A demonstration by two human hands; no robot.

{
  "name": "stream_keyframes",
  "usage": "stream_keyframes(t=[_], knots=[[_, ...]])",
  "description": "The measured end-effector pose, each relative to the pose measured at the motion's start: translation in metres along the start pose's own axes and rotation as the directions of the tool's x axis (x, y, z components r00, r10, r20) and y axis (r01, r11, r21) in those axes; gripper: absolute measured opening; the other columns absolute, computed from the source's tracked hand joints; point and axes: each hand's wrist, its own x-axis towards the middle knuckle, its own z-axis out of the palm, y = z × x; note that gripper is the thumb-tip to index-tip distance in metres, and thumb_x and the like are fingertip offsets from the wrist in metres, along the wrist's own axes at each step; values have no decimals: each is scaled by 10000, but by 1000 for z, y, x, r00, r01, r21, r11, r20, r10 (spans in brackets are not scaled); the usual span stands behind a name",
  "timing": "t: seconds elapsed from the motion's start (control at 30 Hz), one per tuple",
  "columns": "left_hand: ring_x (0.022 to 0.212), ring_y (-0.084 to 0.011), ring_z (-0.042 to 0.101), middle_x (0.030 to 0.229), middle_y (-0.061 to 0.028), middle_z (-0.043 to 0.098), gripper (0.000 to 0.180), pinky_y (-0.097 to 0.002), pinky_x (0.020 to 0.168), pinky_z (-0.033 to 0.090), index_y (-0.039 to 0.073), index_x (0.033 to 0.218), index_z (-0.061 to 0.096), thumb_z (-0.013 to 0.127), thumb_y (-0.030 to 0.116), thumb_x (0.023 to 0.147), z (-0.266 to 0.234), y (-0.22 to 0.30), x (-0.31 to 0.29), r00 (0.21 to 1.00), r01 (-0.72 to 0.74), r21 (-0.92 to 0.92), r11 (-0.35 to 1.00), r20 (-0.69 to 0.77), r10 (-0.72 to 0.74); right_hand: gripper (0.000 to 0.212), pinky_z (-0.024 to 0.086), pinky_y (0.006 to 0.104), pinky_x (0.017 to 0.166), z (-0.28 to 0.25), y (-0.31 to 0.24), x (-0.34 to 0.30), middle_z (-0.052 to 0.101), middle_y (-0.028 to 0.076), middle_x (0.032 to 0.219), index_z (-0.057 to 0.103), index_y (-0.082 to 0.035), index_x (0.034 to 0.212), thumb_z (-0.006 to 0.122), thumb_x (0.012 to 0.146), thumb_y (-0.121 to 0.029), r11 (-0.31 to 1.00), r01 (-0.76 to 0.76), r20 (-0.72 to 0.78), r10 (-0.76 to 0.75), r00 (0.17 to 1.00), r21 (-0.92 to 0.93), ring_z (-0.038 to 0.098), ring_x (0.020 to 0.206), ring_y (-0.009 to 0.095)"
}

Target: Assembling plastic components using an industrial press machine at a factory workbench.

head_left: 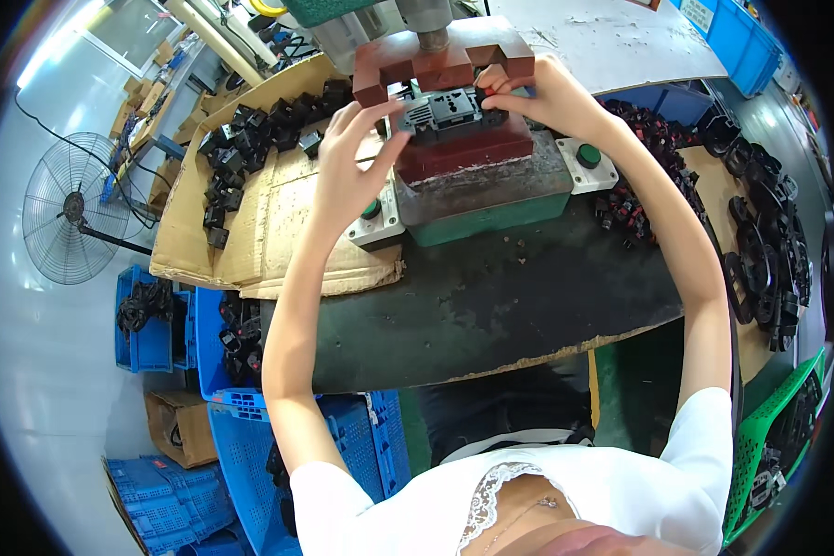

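Note:
A dark grey and black plastic socket housing with slotted openings lies across the lower dark-red block of a press. My left hand has its thumb and fingers curled around the housing's left end. At the other end, my right hand pinches the housing's right side, where a small red part shows by the fingertips. Above both hands hangs the notched upper red block, fixed under the press shaft. The fingers partly cover both ends of the housing.
Green push buttons flank the press on white boxes. A cardboard tray holds black plastic parts at left. Small red and black parts are heaped at right, near black rounded parts. Blue crates and a fan stand left.

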Motion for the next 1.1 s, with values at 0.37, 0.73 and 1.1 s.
stream_keyframes(t=[0.37, 0.73, 1.1], knots=[[813, -224, 628, 878, -86, 655, 124, -283, 728, 473, 30, 867, 659, 627, -37, 768, -41, 8, -67, 981, 188, 147, 971, -80, -178, 264, 511, 318, 791, -9, -4, -4, 674, 140, 897, 615, -17, 1075, 630, 830, -114, 985, 143, 81, -136, 987, -98, 659, 849, 234], [764, -241, 604, 821, -80, 620, 122, -307, 686, 474, 21, 812, 636, 660, -46, 713, -17, 0, -84, 992, 125, 109, 986, -4, -125, 223, 498, 325, 760, 1, -6, -2, 664, 79, 1001, 634, -53, 1061, 606, 855, -135, 958, 125, 77, -109, 991, -260, 638, 826, 243], [739, -273, 594, 784, -99, 630, 157, -356, 660, 471, 14, 873, 584, 653, -16, 735, -16, 9, -85, 996, 85, 229, 970, 13, -91, 236, 477, 387, 725, 0, -9, -5, 640, 156, 893, 613, -65, 1094, 562, 871, -120, 934, 181, 83, -163, 983, -308, 609, 785, 321]])
